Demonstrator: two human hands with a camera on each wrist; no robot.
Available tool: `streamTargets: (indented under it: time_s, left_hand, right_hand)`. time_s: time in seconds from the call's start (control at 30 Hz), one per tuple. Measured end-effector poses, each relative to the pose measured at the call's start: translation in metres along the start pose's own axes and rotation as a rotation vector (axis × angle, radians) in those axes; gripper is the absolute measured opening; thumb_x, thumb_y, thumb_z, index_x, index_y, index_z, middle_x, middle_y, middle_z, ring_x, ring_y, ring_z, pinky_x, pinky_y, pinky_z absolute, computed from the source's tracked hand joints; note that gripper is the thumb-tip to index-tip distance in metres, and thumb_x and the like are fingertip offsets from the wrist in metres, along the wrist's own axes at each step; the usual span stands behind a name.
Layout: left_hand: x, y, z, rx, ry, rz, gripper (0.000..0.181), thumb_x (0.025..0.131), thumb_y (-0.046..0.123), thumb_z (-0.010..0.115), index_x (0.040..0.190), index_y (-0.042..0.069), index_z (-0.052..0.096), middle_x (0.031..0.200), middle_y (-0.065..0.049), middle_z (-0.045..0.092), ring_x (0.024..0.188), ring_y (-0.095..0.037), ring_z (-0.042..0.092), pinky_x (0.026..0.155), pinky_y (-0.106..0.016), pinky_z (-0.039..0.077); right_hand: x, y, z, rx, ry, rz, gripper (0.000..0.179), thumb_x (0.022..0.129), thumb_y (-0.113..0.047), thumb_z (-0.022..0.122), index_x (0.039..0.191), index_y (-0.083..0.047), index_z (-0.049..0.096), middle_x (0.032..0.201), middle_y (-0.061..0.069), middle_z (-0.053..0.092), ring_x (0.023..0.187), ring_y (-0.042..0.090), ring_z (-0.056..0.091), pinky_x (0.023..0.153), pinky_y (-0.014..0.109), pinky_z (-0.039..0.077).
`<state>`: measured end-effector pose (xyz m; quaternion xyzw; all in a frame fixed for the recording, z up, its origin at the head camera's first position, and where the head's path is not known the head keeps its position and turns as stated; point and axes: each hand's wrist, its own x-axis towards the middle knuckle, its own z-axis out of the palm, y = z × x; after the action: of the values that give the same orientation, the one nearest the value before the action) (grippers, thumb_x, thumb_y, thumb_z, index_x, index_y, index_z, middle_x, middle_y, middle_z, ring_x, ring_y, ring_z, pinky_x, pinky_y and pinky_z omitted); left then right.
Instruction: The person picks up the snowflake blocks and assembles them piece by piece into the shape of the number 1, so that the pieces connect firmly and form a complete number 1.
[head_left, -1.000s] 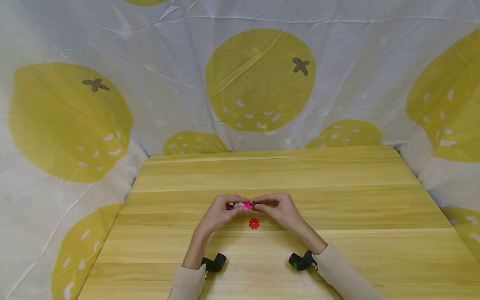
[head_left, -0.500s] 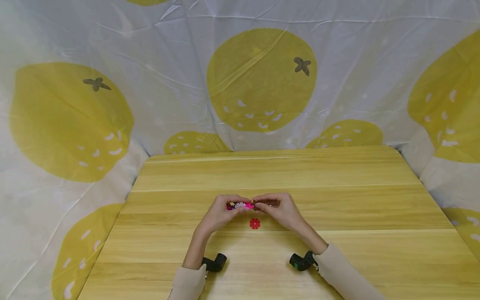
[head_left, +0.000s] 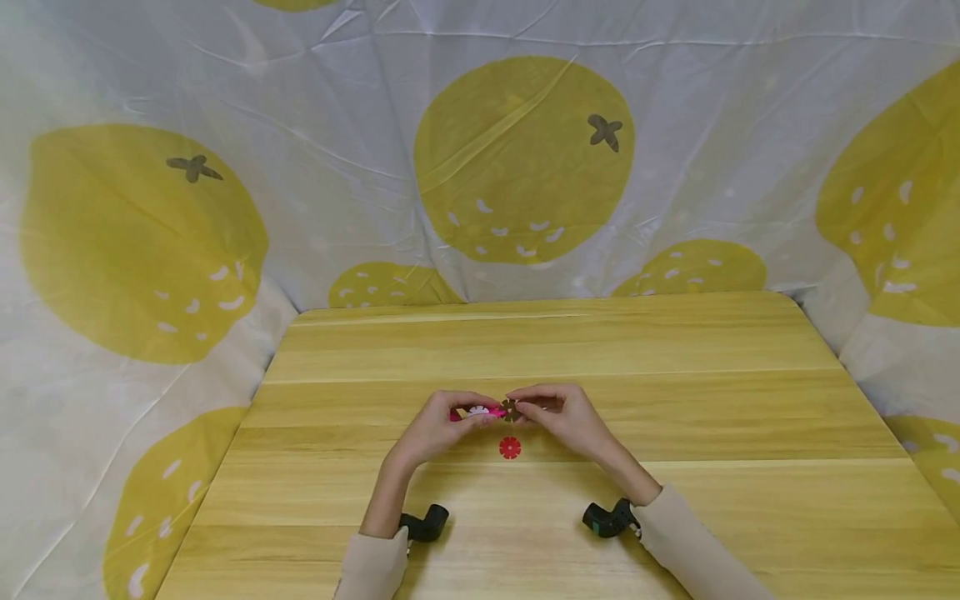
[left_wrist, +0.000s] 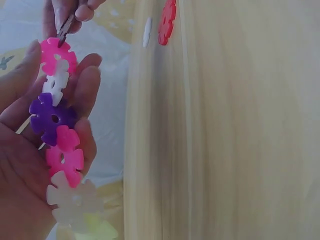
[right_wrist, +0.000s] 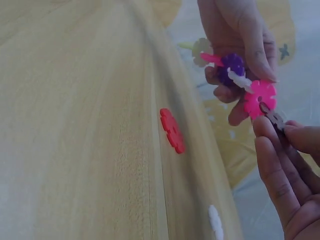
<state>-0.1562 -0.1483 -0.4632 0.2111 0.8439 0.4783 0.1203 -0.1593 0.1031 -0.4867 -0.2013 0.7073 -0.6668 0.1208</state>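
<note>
In my left hand lies a chain of interlocking plastic snowflake discs. The thumb is at the edge of the pink end disc, and the fingers curl behind the chain. After that come a white disc, a purple disc, another pink disc, a translucent whitish disc and a pale yellow one. Between thumb and fingertips, my right hand pinches a brown disc. Its notched edge meets the pink end disc, overlapping it in the right wrist view.
A loose red disc lies on the wooden table just below the hands. One loose white disc lies near it in the wrist views. Behind the table hangs a lemon-print cloth.
The brown disc has turned and shows more of its face to the head camera. Both wrists have shifted slightly outward. The red disc has stayed in place.
</note>
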Motion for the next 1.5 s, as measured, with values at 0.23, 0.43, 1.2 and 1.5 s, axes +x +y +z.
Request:
streamTargets:
  time_s: [0.23, 0.43, 1.2, 1.5]
  left_hand:
    - [0.0, 0.004, 0.003, 0.014, -0.02, -0.003, 0.027, 0.101, 0.023, 0.069, 0.124, 0.011, 0.075, 0.122, -0.008, 0.076, 0.096, -0.017, 0.064, 0.079, -0.023, 0.054]
    - [0.002, 0.012, 0.013, 0.076, 0.095, 0.029, 0.032, 0.094, 0.017, 0.077, 0.125, 0.008, 0.074, 0.122, -0.01, 0.076, 0.104, -0.02, 0.072, 0.087, -0.031, 0.061]
    - [0.008, 0.009, 0.026, 0.098, 0.224, 0.094, 0.03, 0.09, 0.017, 0.081, 0.118, 0.008, 0.077, 0.115, -0.008, 0.078, 0.105, -0.022, 0.075, 0.09, -0.036, 0.061]
    - [0.004, 0.005, 0.016, 0.072, 0.201, -0.009, 0.034, 0.091, 0.022, 0.082, 0.122, 0.011, 0.076, 0.122, -0.007, 0.077, 0.114, -0.023, 0.072, 0.098, -0.042, 0.059]
  right_hand:
    - [-0.001, 0.0, 0.0, 0.063, 0.012, 0.022, 0.026, 0.101, -0.003, 0.064, 0.123, 0.01, 0.07, 0.116, 0.032, 0.072, 0.088, 0.017, 0.078, 0.082, 0.044, 0.064]
    - [0.0, 0.002, 0.001, 0.127, 0.049, 0.049, 0.027, 0.1, 0.0, 0.064, 0.124, 0.013, 0.068, 0.116, 0.036, 0.07, 0.084, 0.011, 0.077, 0.084, 0.048, 0.061]
    - [0.004, 0.004, -0.006, 0.047, 0.145, 0.096, 0.029, 0.1, -0.009, 0.068, 0.123, 0.009, 0.069, 0.116, 0.027, 0.074, 0.09, 0.021, 0.078, 0.085, 0.045, 0.063]
    - [0.005, 0.012, -0.028, -0.145, 0.212, 0.153, 0.029, 0.093, -0.008, 0.077, 0.119, 0.003, 0.073, 0.118, 0.023, 0.074, 0.086, 0.018, 0.071, 0.069, 0.023, 0.057]
